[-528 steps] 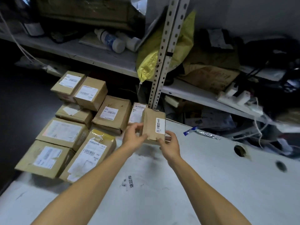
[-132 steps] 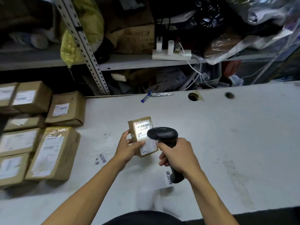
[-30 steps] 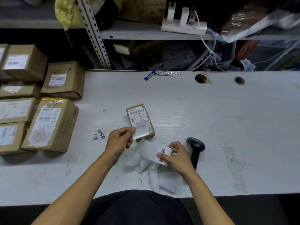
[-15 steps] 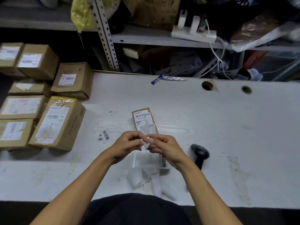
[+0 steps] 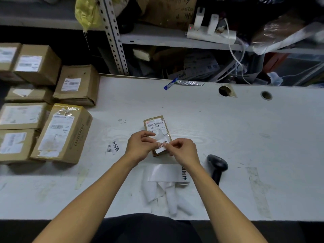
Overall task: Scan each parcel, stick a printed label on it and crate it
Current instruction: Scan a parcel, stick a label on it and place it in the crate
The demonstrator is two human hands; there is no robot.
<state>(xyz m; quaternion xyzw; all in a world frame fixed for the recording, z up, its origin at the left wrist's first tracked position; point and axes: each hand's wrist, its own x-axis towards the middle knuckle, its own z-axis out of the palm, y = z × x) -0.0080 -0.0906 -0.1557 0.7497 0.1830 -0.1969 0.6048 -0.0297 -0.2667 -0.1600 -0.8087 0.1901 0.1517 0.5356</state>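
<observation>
The small parcel (image 5: 157, 133) lies flat mid-table (image 5: 245, 137). Left hand (image 5: 140, 146) and right hand (image 5: 183, 149) each pinch the limp, sticky label (image 5: 161, 146) over it; grip its edges.

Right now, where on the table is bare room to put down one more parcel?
Bare: the table right of the small parcel, between the cable holes and the scanner; also the near-left strip. Crowded: the stacked boxes at left and the label backing strips before the hands.

Bare forearms, sleeveless; dark garment (image 5: 145, 228) below.
</observation>
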